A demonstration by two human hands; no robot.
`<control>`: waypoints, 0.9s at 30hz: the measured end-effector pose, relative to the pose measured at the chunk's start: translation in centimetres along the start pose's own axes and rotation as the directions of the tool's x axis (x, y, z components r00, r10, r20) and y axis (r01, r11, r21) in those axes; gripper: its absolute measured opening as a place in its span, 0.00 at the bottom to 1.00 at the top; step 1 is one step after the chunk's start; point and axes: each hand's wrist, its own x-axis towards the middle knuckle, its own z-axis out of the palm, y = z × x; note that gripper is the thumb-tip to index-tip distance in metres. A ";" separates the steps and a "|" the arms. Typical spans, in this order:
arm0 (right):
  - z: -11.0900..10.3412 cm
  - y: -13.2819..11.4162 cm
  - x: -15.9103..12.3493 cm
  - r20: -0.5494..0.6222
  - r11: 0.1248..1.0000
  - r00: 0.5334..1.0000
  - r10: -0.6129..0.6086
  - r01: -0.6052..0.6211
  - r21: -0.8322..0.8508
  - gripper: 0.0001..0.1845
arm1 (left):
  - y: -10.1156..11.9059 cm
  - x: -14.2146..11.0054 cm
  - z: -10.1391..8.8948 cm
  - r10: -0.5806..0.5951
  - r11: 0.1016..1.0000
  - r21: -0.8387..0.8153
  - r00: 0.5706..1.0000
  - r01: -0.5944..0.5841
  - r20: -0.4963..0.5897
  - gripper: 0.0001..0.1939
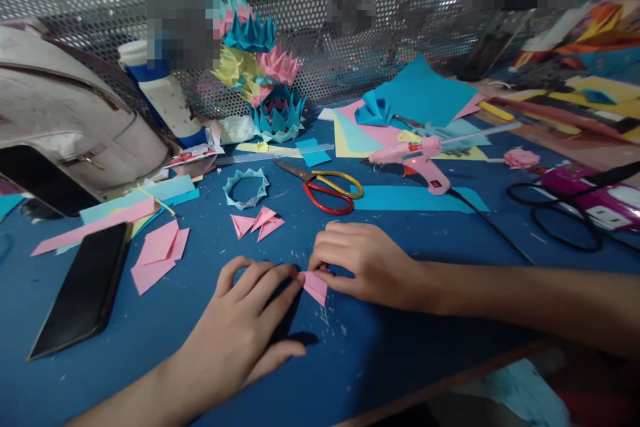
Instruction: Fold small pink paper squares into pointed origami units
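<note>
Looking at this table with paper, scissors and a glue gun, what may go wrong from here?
The cord of the pink glue gun runs toward the right forearm, so an arm movement might tug it.
The scissors lie just beyond the right hand, which might bump them.
The pink paper that the right hand holds is small, so it might be creased unevenly.

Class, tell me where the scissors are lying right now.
In the head view, the scissors lie near the middle of the table, between the light-blue paper ring and the blue strip, beyond the right hand.
</note>
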 end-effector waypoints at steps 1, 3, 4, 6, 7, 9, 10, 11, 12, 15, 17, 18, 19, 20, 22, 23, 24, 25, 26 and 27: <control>0.0 0.0 0.0 -0.001 0.999 0.999 -0.032 0.032 -0.036 0.08 | -0.1 0.0 0.0 0.027 0.999 0.021 1.000 -0.027 -0.005 0.32; 0.0 0.0 0.0 0.003 0.990 0.996 -0.094 0.094 -0.101 0.10 | -0.2 0.0 -0.1 0.079 0.996 0.045 0.997 -0.079 -0.004 0.32; 0.0 -0.1 0.0 0.005 0.984 0.993 -0.121 0.120 -0.130 0.12 | -0.3 0.0 -0.1 0.095 0.994 0.047 0.995 -0.095 -0.004 0.32; -0.2 -0.1 0.0 -0.002 0.971 0.987 -0.161 0.158 -0.178 0.13 | -0.4 0.0 -0.2 0.117 0.992 0.040 0.993 -0.117 -0.007 0.32; -0.3 -0.2 0.1 -0.001 0.965 0.984 -0.179 0.175 -0.196 0.14 | -0.4 -0.1 -0.2 0.126 0.991 0.036 0.992 -0.126 -0.011 0.31; -0.6 -0.2 0.1 0.019 0.956 0.978 -0.207 0.207 -0.208 0.15 | -0.5 -0.1 -0.3 0.134 0.990 0.034 0.991 -0.134 -0.018 0.31; -0.8 -0.2 0.2 0.035 0.954 0.975 -0.217 0.220 -0.202 0.15 | -0.5 -0.1 -0.3 0.137 0.990 0.033 0.990 -0.136 -0.015 0.32; -1.0 -0.1 0.2 0.053 0.953 0.972 -0.228 0.234 -0.192 0.14 | -0.4 -0.2 -0.3 0.138 0.990 0.033 0.990 -0.138 -0.012 0.32; -1.2 0.0 0.2 0.072 0.952 0.969 -0.237 0.247 -0.180 0.14 | -0.4 -0.2 -0.3 0.139 0.990 0.032 0.990 -0.139 -0.007 0.32; -2.3 0.5 0.4 0.152 0.941 0.949 -0.276 0.299 -0.156 0.11 | -0.4 -0.1 -0.5 0.146 0.989 0.033 0.989 -0.147 0.016 0.32; -3.1 0.9 0.5 0.224 0.932 0.927 -0.299 0.335 -0.141 0.12 | -0.4 -0.1 -0.6 0.149 0.988 0.038 0.989 -0.149 0.027 0.33; -3.5 1.0 0.6 0.265 0.928 0.913 -0.309 0.351 -0.127 0.13 | -0.4 -0.1 -0.7 0.147 0.988 0.036 0.988 -0.149 0.033 0.33; -3.8 1.0 0.7 0.287 0.922 0.902 -0.323 0.369 -0.121 0.14 | -0.4 0.0 -0.8 0.145 0.989 0.030 0.989 -0.147 0.039 0.33; -4.1 1.0 0.8 0.308 0.920 0.895 -0.323 0.373 -0.122 0.14 | -0.4 0.0 -0.9 0.143 0.989 0.017 0.989 -0.144 0.044 0.32; -4.4 0.8 0.8 0.334 0.914 0.885 -0.324 0.384 -0.129 0.13 | -0.5 0.2 -1.1 0.140 0.990 -0.019 0.989 -0.139 0.048 0.30; -4.4 0.7 0.8 0.337 0.914 0.885 -0.321 0.383 -0.133 0.13 | -0.5 0.3 -1.1 0.138 0.990 -0.038 0.990 -0.136 0.042 0.28; -4.3 0.6 0.7 0.332 0.914 0.886 -0.324 0.384 -0.134 0.12 | -0.6 0.5 -1.2 0.133 0.990 -0.062 0.991 -0.130 0.033 0.25; -4.1 0.6 0.6 0.313 0.916 0.892 -0.326 0.380 -0.129 0.12 | -0.6 0.7 -1.2 0.118 0.989 -0.095 0.993 -0.115 0.025 0.22; -3.8 0.7 0.5 0.276 0.919 0.906 -0.320 0.367 -0.141 0.12 | -0.7 0.9 -1.3 0.084 0.987 -0.142 0.996 -0.080 0.017 0.19; -3.5 0.9 0.4 0.233 0.919 0.916 -0.325 0.364 -0.148 0.14 | -0.8 1.1 -1.3 0.036 0.980 -0.198 0.999 -0.032 0.015 0.16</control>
